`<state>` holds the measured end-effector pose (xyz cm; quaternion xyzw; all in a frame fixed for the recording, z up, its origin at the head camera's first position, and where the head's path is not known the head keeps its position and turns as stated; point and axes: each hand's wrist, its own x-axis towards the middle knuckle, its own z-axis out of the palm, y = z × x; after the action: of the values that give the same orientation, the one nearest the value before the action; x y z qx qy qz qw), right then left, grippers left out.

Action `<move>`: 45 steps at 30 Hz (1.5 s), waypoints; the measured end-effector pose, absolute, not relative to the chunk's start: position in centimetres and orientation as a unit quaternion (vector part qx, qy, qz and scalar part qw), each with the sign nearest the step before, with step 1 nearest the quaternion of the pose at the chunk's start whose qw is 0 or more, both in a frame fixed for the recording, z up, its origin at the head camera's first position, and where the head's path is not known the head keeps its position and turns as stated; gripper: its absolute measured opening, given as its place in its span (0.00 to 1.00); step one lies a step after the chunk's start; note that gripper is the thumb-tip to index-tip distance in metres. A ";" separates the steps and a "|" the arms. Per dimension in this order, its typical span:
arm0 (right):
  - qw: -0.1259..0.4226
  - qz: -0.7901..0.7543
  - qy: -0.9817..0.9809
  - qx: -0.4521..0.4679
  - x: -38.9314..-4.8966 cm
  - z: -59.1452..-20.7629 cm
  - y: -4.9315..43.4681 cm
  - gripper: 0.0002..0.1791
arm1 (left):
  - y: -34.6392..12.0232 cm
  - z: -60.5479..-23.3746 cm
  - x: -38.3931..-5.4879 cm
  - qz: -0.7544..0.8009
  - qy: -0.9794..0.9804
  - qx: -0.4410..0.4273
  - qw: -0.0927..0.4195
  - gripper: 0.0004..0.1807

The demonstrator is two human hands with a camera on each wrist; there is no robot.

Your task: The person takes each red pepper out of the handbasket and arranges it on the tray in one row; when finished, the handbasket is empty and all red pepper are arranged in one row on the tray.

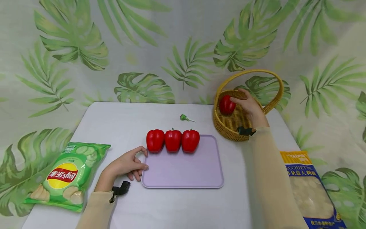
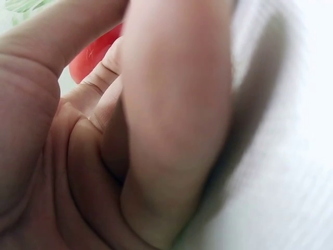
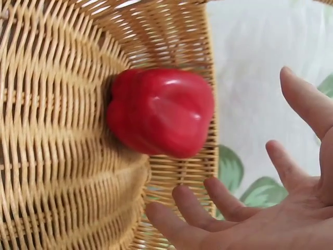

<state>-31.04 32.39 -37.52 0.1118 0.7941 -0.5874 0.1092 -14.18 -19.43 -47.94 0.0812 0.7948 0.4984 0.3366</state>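
At the back right, a red bell pepper (image 3: 161, 112) lies inside a wicker basket (image 1: 228, 135), against its wall. My right hand (image 1: 248, 105) is over the basket; in the right wrist view its fingers are spread and apart from the pepper. Three more red bell peppers (image 1: 173, 141) stand in a row along the far edge of a light purple tray (image 1: 183, 171). Against the tray's left rim, my left hand (image 1: 127, 163) rests with two fingertips spread along it, one close beside the leftmost pepper. Its own fingers fill most of the left wrist view.
A green lollipop (image 1: 184, 117) lies behind the tray. On the left is a green chip bag (image 1: 64, 175); at the right edge lies a pasta bag (image 1: 310, 190). The basket's tall handle (image 1: 281, 92) arches over its opening, before a leaf-patterned cloth (image 1: 186, 60).
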 end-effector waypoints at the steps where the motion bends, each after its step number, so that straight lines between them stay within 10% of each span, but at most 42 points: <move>1: 0.109 -0.580 0.800 0.113 -31.1 -37.6 32.4 0.51 | -19.4 -47.9 -14.2 0.498 0.795 0.081 0.336 0.28; 45: 0.191 -0.579 0.782 0.127 -33.7 -40.0 32.0 0.50 | -19.5 -48.2 -14.3 0.489 0.804 0.077 0.331 0.27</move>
<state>-33.73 31.98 -39.96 0.1270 0.7824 -0.5788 0.1913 -14.32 -19.45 -48.23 0.0767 0.8035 0.4886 0.3312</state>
